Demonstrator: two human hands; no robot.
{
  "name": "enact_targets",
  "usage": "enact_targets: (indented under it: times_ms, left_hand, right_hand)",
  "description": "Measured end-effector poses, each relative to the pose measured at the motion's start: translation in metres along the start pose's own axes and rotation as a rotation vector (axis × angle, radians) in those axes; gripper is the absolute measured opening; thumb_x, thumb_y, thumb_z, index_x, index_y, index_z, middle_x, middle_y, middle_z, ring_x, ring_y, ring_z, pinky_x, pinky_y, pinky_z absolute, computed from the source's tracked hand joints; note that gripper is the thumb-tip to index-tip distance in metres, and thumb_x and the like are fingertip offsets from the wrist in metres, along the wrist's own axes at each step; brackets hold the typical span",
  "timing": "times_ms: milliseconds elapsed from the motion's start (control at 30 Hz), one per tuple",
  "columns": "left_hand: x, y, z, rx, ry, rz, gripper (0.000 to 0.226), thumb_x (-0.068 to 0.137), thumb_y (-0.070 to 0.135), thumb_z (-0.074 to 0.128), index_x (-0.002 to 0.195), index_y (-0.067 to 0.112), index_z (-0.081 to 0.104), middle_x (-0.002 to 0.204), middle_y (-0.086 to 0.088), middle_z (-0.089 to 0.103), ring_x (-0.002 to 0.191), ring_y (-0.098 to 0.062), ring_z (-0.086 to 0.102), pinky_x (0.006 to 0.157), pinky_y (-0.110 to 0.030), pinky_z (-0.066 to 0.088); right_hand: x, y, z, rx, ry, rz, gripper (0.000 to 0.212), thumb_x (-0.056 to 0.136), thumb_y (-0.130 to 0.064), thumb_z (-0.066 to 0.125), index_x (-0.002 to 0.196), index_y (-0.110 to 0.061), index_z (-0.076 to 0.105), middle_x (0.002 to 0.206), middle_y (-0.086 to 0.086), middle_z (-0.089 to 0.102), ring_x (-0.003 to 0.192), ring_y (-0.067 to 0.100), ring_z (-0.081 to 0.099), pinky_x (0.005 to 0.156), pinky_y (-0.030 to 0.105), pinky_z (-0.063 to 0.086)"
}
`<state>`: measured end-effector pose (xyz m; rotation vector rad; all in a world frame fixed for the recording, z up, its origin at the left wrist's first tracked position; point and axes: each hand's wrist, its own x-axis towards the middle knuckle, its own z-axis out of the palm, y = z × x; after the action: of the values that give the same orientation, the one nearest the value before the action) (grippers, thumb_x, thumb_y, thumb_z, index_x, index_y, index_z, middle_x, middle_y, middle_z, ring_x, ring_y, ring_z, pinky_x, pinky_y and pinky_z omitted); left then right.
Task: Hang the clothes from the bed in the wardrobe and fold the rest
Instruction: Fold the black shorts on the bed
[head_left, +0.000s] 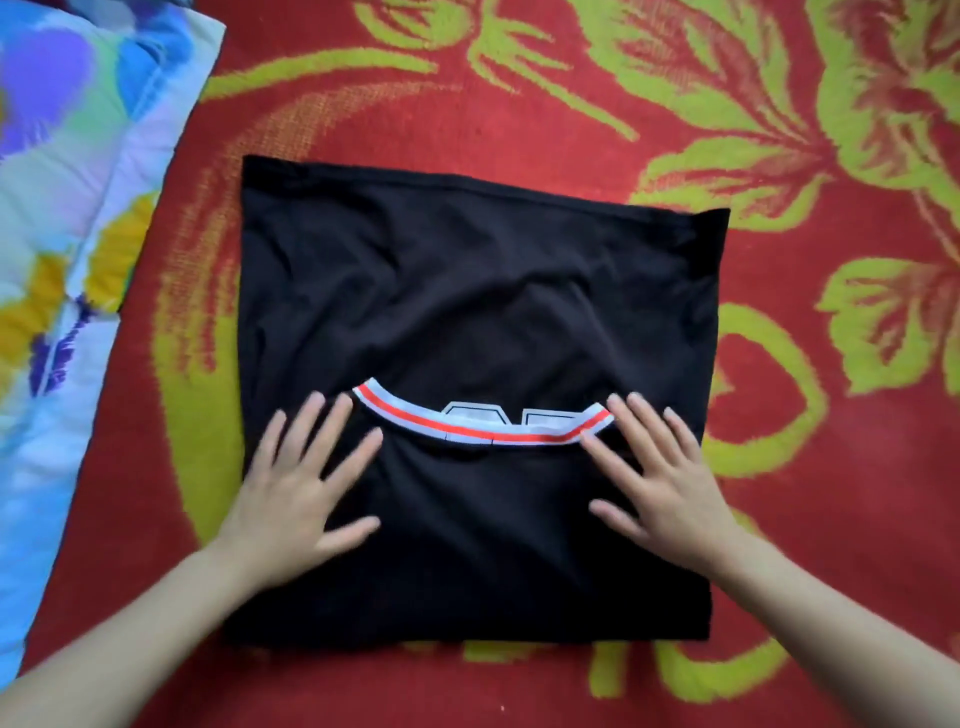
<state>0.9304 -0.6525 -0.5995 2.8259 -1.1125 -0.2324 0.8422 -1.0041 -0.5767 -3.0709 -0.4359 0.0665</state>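
A black shirt (467, 291) lies folded into a rough square on the red bed cover (571, 119). Its white collar with a red stripe (483, 431) curves across the near half, with a white printed mark just above it. My left hand (306, 483) lies flat on the shirt beside the collar's left end, fingers spread and straight. My right hand (660, 473) lies flat on the shirt by the collar's right end, fingers also spread. Neither hand grips the cloth.
The red cover carries a large yellow-green leaf pattern (779, 104) all around the shirt. A quilt with blue, purple and yellow flowers (67, 182) lies along the left edge, a short way from the shirt.
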Motion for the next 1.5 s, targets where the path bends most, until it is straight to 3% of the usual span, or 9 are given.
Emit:
enact_targets:
  times_ms: [100, 200, 467, 667, 833, 933, 1167, 1367, 1500]
  left_hand:
    - [-0.061, 0.022, 0.006, 0.068, -0.312, 0.224, 0.095, 0.058, 0.074, 0.057, 0.137, 0.024, 0.038, 0.140, -0.022, 0.043, 0.132, -0.038, 0.029, 0.103, -0.053, 0.025]
    - [-0.077, 0.028, 0.001, 0.039, -0.456, 0.150, 0.116, 0.036, 0.069, 0.081, 0.134, 0.024, 0.041, 0.137, -0.022, 0.047, 0.128, -0.039, 0.041, 0.102, -0.055, 0.034]
    - [-0.073, 0.016, -0.017, 0.059, -0.472, 0.091, 0.102, 0.021, 0.019, 0.096, 0.119, 0.010, 0.065, 0.121, -0.022, 0.061, 0.108, -0.040, 0.060, 0.079, -0.053, 0.051]
    - [-0.100, 0.017, -0.028, -0.009, -0.789, 0.120, 0.069, 0.095, 0.015, 0.040, 0.150, 0.032, 0.002, 0.158, 0.000, -0.010, 0.145, -0.018, -0.009, 0.116, -0.030, 0.001]
    - [-0.113, 0.018, -0.067, -0.463, -1.161, -0.014, 0.038, 0.096, 0.023, 0.046, 0.134, 0.027, 0.048, 0.138, 0.012, 0.045, 0.125, -0.005, 0.042, 0.099, -0.014, 0.030]
    - [-0.089, 0.007, -0.092, -0.596, -1.010, -0.106, 0.013, 0.088, 0.012, 0.060, 0.098, 0.007, 0.067, 0.094, 0.003, 0.067, 0.088, -0.005, 0.055, 0.078, -0.018, 0.041]
    - [-0.032, 0.008, -0.088, -0.178, 0.092, -0.580, 0.052, 0.088, 0.020, 0.061, 0.138, 0.014, 0.047, 0.143, -0.018, 0.042, 0.132, -0.036, 0.036, 0.104, -0.047, 0.029]
    - [-0.087, 0.064, -0.034, 0.092, -0.162, -0.126, 0.105, 0.039, 0.049, 0.091, 0.130, 0.011, 0.055, 0.136, -0.032, 0.044, 0.123, -0.048, 0.045, 0.090, -0.066, 0.040]
    - [-0.106, 0.048, -0.014, 0.094, -0.375, -0.210, 0.104, 0.031, 0.031, 0.095, 0.126, 0.011, 0.060, 0.132, -0.030, 0.050, 0.117, -0.046, 0.052, 0.084, -0.065, 0.043]
  right_hand:
    - [-0.064, -0.022, 0.001, -0.032, -0.264, -0.145, 0.076, 0.068, -0.064, 0.059, 0.131, -0.024, 0.046, 0.135, 0.023, 0.048, 0.143, 0.035, 0.006, 0.108, 0.050, 0.014]
    - [-0.096, -0.030, -0.002, -0.038, -0.489, -0.060, 0.096, 0.042, -0.053, 0.085, 0.129, -0.024, 0.054, 0.130, 0.025, 0.053, 0.130, 0.042, 0.032, 0.107, 0.049, 0.013]
    - [-0.093, -0.034, -0.012, 0.002, -0.382, 0.189, 0.084, 0.023, 0.009, 0.085, 0.104, -0.012, 0.074, 0.104, 0.022, 0.068, 0.090, 0.037, 0.068, 0.062, 0.037, 0.058]
    - [-0.112, -0.039, -0.034, 0.171, -0.733, 0.194, 0.060, 0.093, -0.010, 0.044, 0.143, -0.040, 0.032, 0.155, -0.004, 0.024, 0.139, 0.011, 0.029, 0.104, 0.018, 0.029]
    - [-0.120, -0.044, -0.069, 0.615, -1.051, 0.343, 0.039, 0.073, 0.002, 0.048, 0.089, -0.030, 0.065, 0.093, -0.010, 0.066, 0.094, 0.011, 0.060, 0.071, 0.015, 0.040]
    - [-0.105, -0.033, -0.084, 0.934, -0.899, 0.640, 0.033, 0.066, 0.014, 0.045, 0.064, -0.017, 0.055, 0.060, -0.004, 0.048, 0.065, 0.016, 0.047, 0.056, 0.025, 0.034]
    - [-0.060, -0.022, -0.062, 0.802, -0.017, 1.161, 0.050, 0.084, -0.001, 0.053, 0.133, -0.012, 0.050, 0.120, 0.015, 0.059, 0.108, 0.028, 0.053, 0.087, 0.036, 0.043]
    - [-0.095, -0.092, -0.028, 0.000, -0.096, 0.314, 0.073, 0.049, -0.019, 0.089, 0.117, -0.009, 0.066, 0.122, 0.028, 0.057, 0.110, 0.045, 0.057, 0.081, 0.053, 0.051]
    - [-0.105, -0.096, -0.009, -0.076, -0.328, 0.327, 0.089, 0.038, -0.005, 0.089, 0.122, -0.017, 0.064, 0.125, 0.029, 0.056, 0.114, 0.044, 0.056, 0.080, 0.059, 0.048]
